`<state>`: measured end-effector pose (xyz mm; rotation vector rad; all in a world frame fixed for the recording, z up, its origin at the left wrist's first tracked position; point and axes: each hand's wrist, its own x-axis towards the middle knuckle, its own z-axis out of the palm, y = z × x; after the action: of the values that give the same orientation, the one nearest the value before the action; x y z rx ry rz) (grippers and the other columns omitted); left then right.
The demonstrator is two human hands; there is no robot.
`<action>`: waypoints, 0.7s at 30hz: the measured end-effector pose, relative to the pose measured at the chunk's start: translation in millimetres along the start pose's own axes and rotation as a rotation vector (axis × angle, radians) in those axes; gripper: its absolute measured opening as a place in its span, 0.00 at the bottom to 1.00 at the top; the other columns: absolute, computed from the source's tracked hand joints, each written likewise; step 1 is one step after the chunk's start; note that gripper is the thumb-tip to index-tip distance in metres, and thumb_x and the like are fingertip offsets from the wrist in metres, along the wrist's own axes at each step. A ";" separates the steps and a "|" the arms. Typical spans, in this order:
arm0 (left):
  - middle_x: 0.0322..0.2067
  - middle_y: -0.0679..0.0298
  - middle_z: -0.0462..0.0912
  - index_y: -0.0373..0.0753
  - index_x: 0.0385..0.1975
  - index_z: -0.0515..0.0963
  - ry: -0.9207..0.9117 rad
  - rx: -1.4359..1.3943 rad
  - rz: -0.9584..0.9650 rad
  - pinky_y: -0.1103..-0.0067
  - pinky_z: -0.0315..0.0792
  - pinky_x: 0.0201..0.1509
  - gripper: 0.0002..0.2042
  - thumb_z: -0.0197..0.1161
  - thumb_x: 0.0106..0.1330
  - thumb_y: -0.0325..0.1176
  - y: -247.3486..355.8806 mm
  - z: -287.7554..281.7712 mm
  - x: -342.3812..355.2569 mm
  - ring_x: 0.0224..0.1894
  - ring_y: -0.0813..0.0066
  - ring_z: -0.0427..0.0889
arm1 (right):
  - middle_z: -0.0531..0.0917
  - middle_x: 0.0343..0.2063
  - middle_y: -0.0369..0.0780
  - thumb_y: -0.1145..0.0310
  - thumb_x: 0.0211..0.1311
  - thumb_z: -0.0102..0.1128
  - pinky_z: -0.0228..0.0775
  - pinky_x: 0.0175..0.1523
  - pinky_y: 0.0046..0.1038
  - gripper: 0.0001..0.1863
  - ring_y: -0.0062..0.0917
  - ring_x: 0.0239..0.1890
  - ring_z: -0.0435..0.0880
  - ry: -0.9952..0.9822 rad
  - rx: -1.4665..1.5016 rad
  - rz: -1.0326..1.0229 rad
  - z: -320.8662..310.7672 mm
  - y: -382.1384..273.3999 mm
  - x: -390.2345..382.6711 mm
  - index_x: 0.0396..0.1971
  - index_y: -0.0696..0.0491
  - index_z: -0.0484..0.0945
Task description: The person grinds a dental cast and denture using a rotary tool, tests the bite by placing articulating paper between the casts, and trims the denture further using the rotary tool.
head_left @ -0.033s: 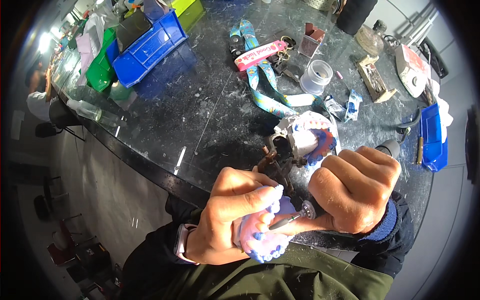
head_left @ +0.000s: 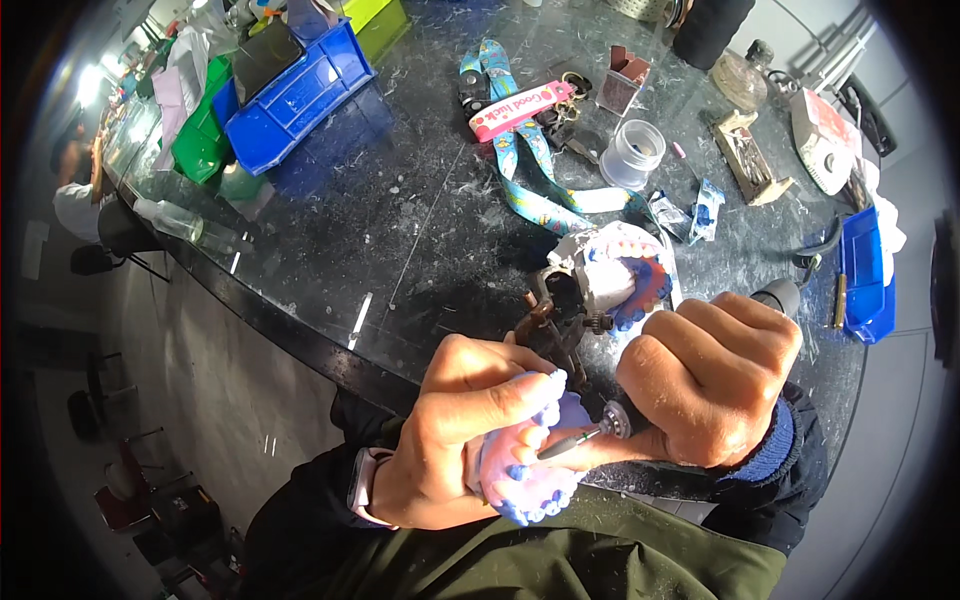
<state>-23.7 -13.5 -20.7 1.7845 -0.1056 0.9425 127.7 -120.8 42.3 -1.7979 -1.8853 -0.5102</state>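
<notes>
My left hand (head_left: 440,430) is closed around a denture (head_left: 530,490) with a pink base and bluish-purple teeth, its thumb pressing on the upper teeth. My right hand (head_left: 710,385) is a fist around a rotary handpiece (head_left: 615,420); most of its body is hidden by the fingers. From the handpiece a thin bur (head_left: 568,443) points left, its tip at the denture's teeth. My right thumb stretches beneath the bur toward the denture. Just beyond my hands, a plaster dental cast (head_left: 605,275) with pink and blue wax sits on a metal articulator (head_left: 555,325).
Behind the cast lie a patterned lanyard (head_left: 510,160), a clear jar (head_left: 632,155) and small foil packets (head_left: 705,212). A wooden holder (head_left: 745,160), a white control box (head_left: 825,145) and a blue bin (head_left: 865,275) stand right. Blue (head_left: 300,100) and green (head_left: 200,135) bins are far left. The dark tabletop's edge (head_left: 270,325) curves nearby.
</notes>
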 end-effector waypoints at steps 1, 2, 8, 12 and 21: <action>0.39 0.55 0.68 0.35 0.53 0.63 0.000 -0.001 -0.001 0.83 0.73 0.34 0.31 0.70 0.48 0.18 -2.2 -0.2 -0.2 0.31 0.79 0.73 | 0.60 0.08 0.31 0.36 0.31 0.66 0.47 0.14 0.21 0.33 0.19 0.08 0.61 -0.010 -0.010 -0.006 -0.2 0.1 0.0 0.08 0.50 0.61; 0.39 0.55 0.68 0.36 0.54 0.63 -0.005 0.003 0.017 0.83 0.73 0.34 0.31 0.70 0.49 0.18 -4.0 -0.3 -0.2 0.31 0.78 0.74 | 0.61 0.08 0.31 0.36 0.32 0.66 0.47 0.14 0.21 0.33 0.19 0.08 0.61 -0.020 -0.019 -0.011 -0.1 0.3 -0.2 0.08 0.50 0.61; 0.39 0.55 0.69 0.36 0.54 0.62 -0.016 0.013 0.016 0.82 0.73 0.34 0.33 0.70 0.48 0.18 -3.3 -1.0 -1.9 0.31 0.78 0.74 | 0.62 0.08 0.31 0.37 0.35 0.65 0.50 0.14 0.22 0.31 0.19 0.08 0.63 0.000 -0.011 -0.022 2.8 0.5 -2.0 0.09 0.50 0.62; 0.40 0.55 0.69 0.36 0.54 0.62 -0.043 -0.007 0.002 0.83 0.73 0.34 0.33 0.71 0.47 0.17 0.0 -3.2 -0.2 0.30 0.79 0.74 | 0.62 0.09 0.31 0.38 0.36 0.65 0.50 0.14 0.22 0.31 0.20 0.08 0.63 -0.014 -0.003 -0.027 -1.1 0.4 -1.7 0.09 0.50 0.63; 0.30 0.56 0.68 0.39 0.43 0.62 0.050 0.159 -0.048 0.77 0.75 0.32 0.26 0.73 0.50 0.31 1.6 4.2 0.6 0.32 0.62 0.81 | 0.61 0.09 0.29 0.47 0.41 0.65 0.48 0.12 0.19 0.25 0.14 0.09 0.61 -0.002 -0.015 -0.062 2.4 3.5 -3.8 0.09 0.48 0.61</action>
<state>-21.7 -17.4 -19.6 1.8993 0.0454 0.9826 131.1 -122.2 37.9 -1.7542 -1.9492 -0.5460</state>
